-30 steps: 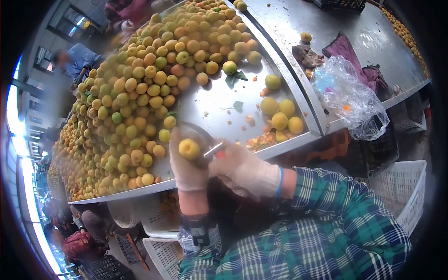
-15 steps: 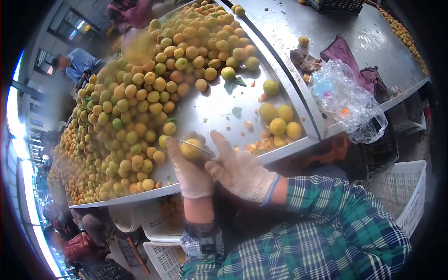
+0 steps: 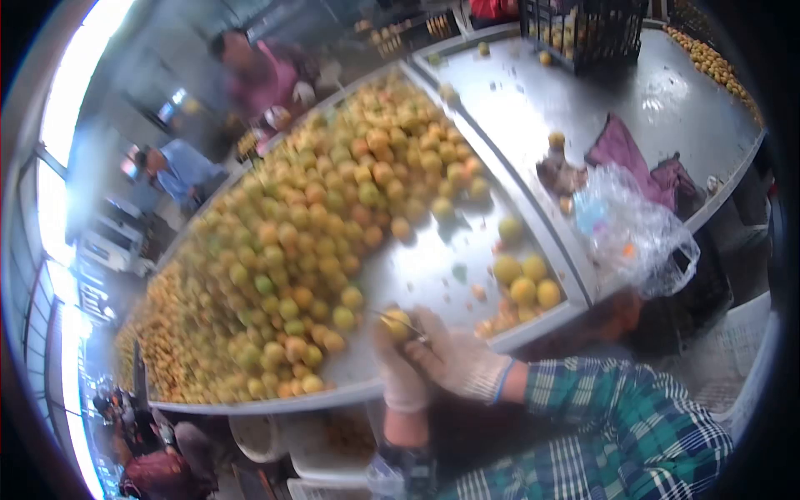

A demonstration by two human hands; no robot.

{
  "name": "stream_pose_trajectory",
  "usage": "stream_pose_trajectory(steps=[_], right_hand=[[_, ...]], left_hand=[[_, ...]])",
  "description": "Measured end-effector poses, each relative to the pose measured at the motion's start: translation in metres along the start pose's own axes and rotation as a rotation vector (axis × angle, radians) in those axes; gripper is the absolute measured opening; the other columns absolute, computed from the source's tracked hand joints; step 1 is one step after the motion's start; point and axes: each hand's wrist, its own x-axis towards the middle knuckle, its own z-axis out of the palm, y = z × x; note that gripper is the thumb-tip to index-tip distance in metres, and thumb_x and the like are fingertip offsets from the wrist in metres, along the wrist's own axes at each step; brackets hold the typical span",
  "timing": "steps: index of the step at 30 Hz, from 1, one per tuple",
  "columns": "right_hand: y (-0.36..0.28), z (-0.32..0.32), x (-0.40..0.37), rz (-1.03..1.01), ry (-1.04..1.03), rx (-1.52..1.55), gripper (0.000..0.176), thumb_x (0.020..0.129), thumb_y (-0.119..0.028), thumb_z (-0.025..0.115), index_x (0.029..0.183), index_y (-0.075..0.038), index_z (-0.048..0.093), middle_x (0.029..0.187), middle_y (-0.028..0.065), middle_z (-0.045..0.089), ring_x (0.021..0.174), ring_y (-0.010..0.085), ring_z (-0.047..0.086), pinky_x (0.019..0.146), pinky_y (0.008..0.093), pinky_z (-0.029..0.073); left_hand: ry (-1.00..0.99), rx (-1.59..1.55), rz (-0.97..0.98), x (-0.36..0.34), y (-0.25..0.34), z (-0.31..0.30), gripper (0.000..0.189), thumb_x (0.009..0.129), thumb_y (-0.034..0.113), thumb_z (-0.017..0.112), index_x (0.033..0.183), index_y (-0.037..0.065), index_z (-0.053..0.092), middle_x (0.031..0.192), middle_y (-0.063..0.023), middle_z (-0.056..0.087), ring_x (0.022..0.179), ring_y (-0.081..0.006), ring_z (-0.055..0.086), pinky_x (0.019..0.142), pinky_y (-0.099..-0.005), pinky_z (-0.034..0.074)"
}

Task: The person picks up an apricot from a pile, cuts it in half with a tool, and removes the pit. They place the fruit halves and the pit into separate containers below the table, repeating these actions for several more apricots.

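Note:
Over the front edge of the metal table, my gloved left hand (image 3: 402,371) is wrapped round a yellow fruit (image 3: 395,325). My gloved right hand (image 3: 458,354) meets it from the right, closed on a thin metal tool (image 3: 408,323) that lies across the fruit. The tool's exact shape is blurred. A large heap of yellow-orange fruit (image 3: 292,275) lies left of and beyond my hands. Several whole fruits (image 3: 523,290) sit at the table's right corner, beside fruit pieces (image 3: 500,323).
A second metal table (image 3: 617,92) holds a black crate (image 3: 575,37), a purple cloth (image 3: 621,150) and a clear plastic bag (image 3: 633,225). White crates (image 3: 729,350) stand below at right. People in pink (image 3: 267,79) and blue (image 3: 187,171) are across the heap.
The view has tilted up and shifted, so the table and my hands appear lower and further right. More of the people across the heap shows. My hands keep hold of the fruit and tool.

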Motion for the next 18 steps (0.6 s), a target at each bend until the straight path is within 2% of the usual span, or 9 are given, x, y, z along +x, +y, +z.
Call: stream_pose_trajectory(steps=[2,3,6,8,9,11,12,15,18], right_hand=[[-0.007,-0.009,0.006,-0.021,-0.011,0.031,0.057,0.097,-0.038,0.046,0.14,-0.005,0.028,0.102,0.0234,0.066,0.094,0.0452,0.062,0.08,0.0502,0.049],[-0.01,-0.013,0.006,0.031,-0.07,0.017,0.059,0.097,-0.041,0.043,0.141,-0.005,0.026,0.104,0.0231,0.066,0.096,0.0445,0.062,0.082,0.0494,0.049],[-0.011,-0.014,-0.001,0.065,-0.146,-0.032,0.063,0.098,-0.045,0.039,0.144,-0.005,0.023,0.106,0.0227,0.065,0.099,0.0437,0.061,0.085,0.0483,0.048],[-0.007,-0.003,-0.009,0.031,-0.129,-0.128,0.064,0.097,-0.044,0.042,0.144,-0.006,0.022,0.105,0.0219,0.066,0.096,0.0444,0.062,0.083,0.0493,0.049],[-0.007,-0.001,-0.009,0.026,-0.13,-0.13,0.064,0.097,-0.044,0.042,0.144,-0.006,0.022,0.105,0.0219,0.066,0.096,0.0444,0.062,0.083,0.0493,0.049],[-0.007,-0.001,-0.009,0.073,-0.084,-0.175,0.063,0.096,-0.04,0.046,0.143,-0.006,0.023,0.102,0.021,0.067,0.09,0.0452,0.063,0.078,0.0505,0.05],[-0.002,0.002,-0.009,0.033,-0.025,-0.107,0.063,0.095,-0.037,0.049,0.143,-0.007,0.023,0.099,0.021,0.067,0.086,0.0451,0.064,0.075,0.0511,0.051],[0.003,0.0,-0.003,0.056,-0.028,-0.117,0.063,0.095,-0.039,0.048,0.144,-0.008,0.022,0.098,0.0213,0.067,0.087,0.0443,0.064,0.075,0.0512,0.051],[0.005,-0.003,0.001,0.033,-0.055,-0.11,0.064,0.095,-0.041,0.046,0.144,-0.009,0.021,0.095,0.022,0.067,0.086,0.0438,0.064,0.074,0.0513,0.05]], left_hand=[[-0.085,0.3,0.257,0.011,-0.013,-0.025,0.052,0.093,0.04,0.061,0.127,0.003,0.047,0.105,-0.0043,0.054,0.092,-0.0119,0.053,0.083,-0.0277,0.046],[-0.117,0.384,0.278,0.01,-0.01,-0.029,0.056,0.095,0.034,0.058,0.138,0.004,0.036,0.106,-0.003,0.052,0.09,-0.0118,0.051,0.08,-0.0265,0.046],[-0.086,0.433,0.375,0.006,-0.009,-0.026,0.051,0.095,0.04,0.058,0.13,0.005,0.045,0.101,-0.0025,0.053,0.086,-0.0128,0.054,0.076,-0.0271,0.047],[-0.023,0.128,0.235,-0.001,-0.006,-0.025,0.047,0.093,0.047,0.057,0.116,0.007,0.052,0.096,-0.0021,0.055,0.081,-0.0139,0.056,0.07,-0.028,0.049],[-0.022,0.127,0.24,-0.002,-0.005,-0.022,0.047,0.093,0.047,0.057,0.116,0.007,0.052,0.096,-0.0021,0.055,0.081,-0.0139,0.056,0.07,-0.028,0.049],[0.005,-0.056,0.027,-0.003,-0.004,-0.014,0.049,0.092,0.052,0.056,0.113,0.008,0.055,0.086,-0.0011,0.056,0.075,-0.0128,0.055,0.067,-0.0274,0.048],[0.01,-0.011,0.018,-0.003,-0.003,-0.01,0.05,0.092,0.055,0.053,0.108,0.007,0.055,0.086,-0.0013,0.056,0.076,-0.0124,0.055,0.069,-0.0275,0.048],[-0.032,0.181,0.112,0.002,-0.005,-0.005,0.051,0.093,0.055,0.052,0.109,0.006,0.055,0.087,-0.0009,0.055,0.076,-0.0113,0.054,0.069,-0.0271,0.048],[0.004,0.337,0.217,0.011,-0.008,-0.021,0.058,0.094,0.054,0.051,0.122,0.004,0.049,0.089,-0.0017,0.056,0.076,-0.0122,0.055,0.07,-0.0274,0.048]])
